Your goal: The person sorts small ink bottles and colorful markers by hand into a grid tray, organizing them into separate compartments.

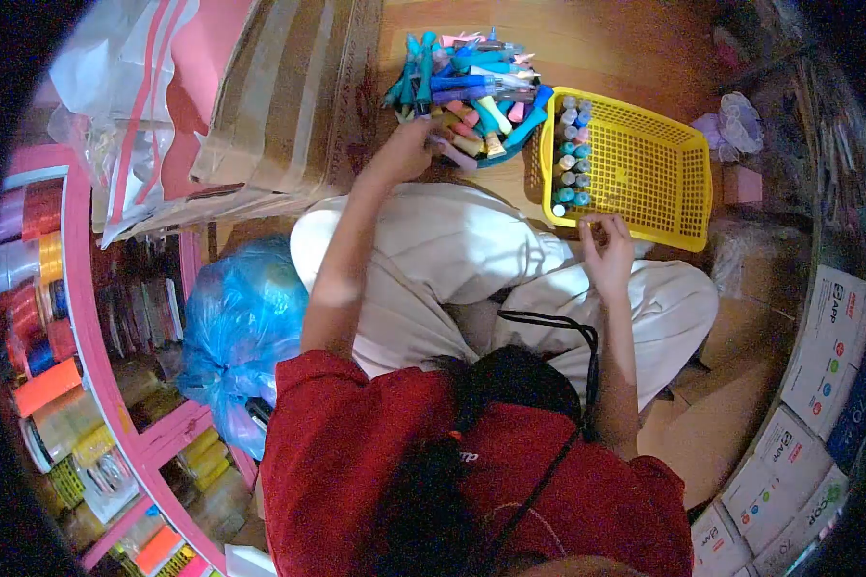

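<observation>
My left hand (416, 146) is at the lower left edge of a heap of colored tubes (476, 87), its fingers on or close to a pale purple tube (454, 154). Whether it grips the tube cannot be made out. The heap, mostly teal, blue, pink and cream, lies in a round container whose rim is mostly hidden. My right hand (607, 246) is just below the near rim of a yellow basket (645, 168), thumb and fingertips apart, nothing visible between them. Inside the basket, small bottles or tubes (573, 154) stand in rows along the left side.
A large cardboard box (279, 96) stands at the upper left. A blue plastic bag (245, 317) sits beside my left knee. Pink shelves (130, 385) with ribbon rolls are at the left; white and blue boxes (823, 356) line the right. Crumpled clear plastic lies right of the basket.
</observation>
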`<act>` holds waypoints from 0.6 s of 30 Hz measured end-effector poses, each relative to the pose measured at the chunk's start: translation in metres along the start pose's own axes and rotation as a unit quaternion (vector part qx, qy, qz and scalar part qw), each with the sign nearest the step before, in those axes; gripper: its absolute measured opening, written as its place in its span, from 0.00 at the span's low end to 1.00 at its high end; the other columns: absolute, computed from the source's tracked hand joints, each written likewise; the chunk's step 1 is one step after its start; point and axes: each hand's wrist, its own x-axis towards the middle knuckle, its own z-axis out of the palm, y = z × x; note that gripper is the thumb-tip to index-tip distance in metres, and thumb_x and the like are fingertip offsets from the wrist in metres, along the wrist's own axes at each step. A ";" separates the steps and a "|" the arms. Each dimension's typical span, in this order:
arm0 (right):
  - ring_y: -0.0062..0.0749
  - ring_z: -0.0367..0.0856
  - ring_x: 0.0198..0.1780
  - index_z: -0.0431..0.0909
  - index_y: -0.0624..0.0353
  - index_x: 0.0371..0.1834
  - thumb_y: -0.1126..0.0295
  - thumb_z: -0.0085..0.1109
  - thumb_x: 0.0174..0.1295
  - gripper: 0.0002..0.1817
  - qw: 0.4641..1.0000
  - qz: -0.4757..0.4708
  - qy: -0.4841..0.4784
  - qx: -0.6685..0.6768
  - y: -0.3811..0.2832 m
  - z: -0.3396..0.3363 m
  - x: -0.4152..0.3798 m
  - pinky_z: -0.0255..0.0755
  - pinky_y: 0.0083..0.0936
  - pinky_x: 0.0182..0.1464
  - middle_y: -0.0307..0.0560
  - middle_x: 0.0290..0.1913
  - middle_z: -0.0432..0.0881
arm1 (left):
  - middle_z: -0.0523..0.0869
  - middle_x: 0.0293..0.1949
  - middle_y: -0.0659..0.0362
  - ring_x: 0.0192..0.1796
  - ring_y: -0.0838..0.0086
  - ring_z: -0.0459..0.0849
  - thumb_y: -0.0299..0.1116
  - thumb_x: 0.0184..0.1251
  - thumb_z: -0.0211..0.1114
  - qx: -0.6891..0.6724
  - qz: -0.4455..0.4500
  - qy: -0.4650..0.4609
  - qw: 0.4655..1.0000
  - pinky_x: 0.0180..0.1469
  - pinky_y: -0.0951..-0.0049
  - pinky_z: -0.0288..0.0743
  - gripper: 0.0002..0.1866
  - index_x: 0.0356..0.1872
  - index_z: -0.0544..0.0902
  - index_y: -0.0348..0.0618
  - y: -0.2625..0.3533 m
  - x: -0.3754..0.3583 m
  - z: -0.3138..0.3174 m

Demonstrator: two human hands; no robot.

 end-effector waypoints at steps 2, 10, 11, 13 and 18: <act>0.47 0.74 0.36 0.78 0.56 0.34 0.63 0.57 0.56 0.09 1.000 -0.003 0.009 -0.022 0.008 0.006 -0.002 0.68 0.36 0.40 0.52 0.29 0.72 | 0.81 0.41 0.46 0.44 0.53 0.79 0.31 0.59 0.59 0.069 -0.015 0.036 0.997 0.46 0.61 0.73 0.11 0.41 0.79 0.38 -0.001 -0.001 0.007; 0.47 0.74 0.36 0.78 0.56 0.33 0.64 0.57 0.56 0.08 1.000 0.009 -0.007 -0.006 0.000 0.001 0.000 0.68 0.36 0.40 0.52 0.31 0.74 | 0.81 0.33 0.47 0.38 0.53 0.80 0.37 0.54 0.61 0.135 -0.105 0.106 0.980 0.43 0.57 0.74 0.10 0.32 0.82 0.42 -0.009 0.014 -0.004; 0.47 0.74 0.36 0.78 0.56 0.33 0.64 0.57 0.56 0.08 1.000 0.005 -0.005 -0.014 0.003 0.003 -0.002 0.68 0.35 0.40 0.52 0.31 0.74 | 0.81 0.35 0.47 0.39 0.53 0.80 0.38 0.55 0.61 0.148 -0.094 0.104 0.979 0.43 0.57 0.74 0.10 0.32 0.82 0.43 -0.014 0.019 0.002; 0.46 0.75 0.36 0.78 0.57 0.33 0.65 0.57 0.56 0.08 1.000 -0.008 0.003 -0.018 0.003 0.005 -0.001 0.69 0.35 0.40 0.52 0.31 0.74 | 0.81 0.38 0.47 0.41 0.53 0.80 0.41 0.56 0.60 0.175 -0.071 0.101 0.977 0.43 0.57 0.74 0.12 0.31 0.83 0.43 -0.017 0.027 0.014; 0.46 0.75 0.37 0.78 0.57 0.33 0.66 0.58 0.55 0.08 1.000 0.002 -0.002 0.001 0.000 0.003 -0.001 0.69 0.35 0.41 0.52 0.31 0.75 | 0.81 0.41 0.51 0.46 0.60 0.79 0.43 0.52 0.62 0.302 -0.126 0.103 0.939 0.43 0.59 0.74 0.13 0.31 0.84 0.45 0.012 0.036 0.024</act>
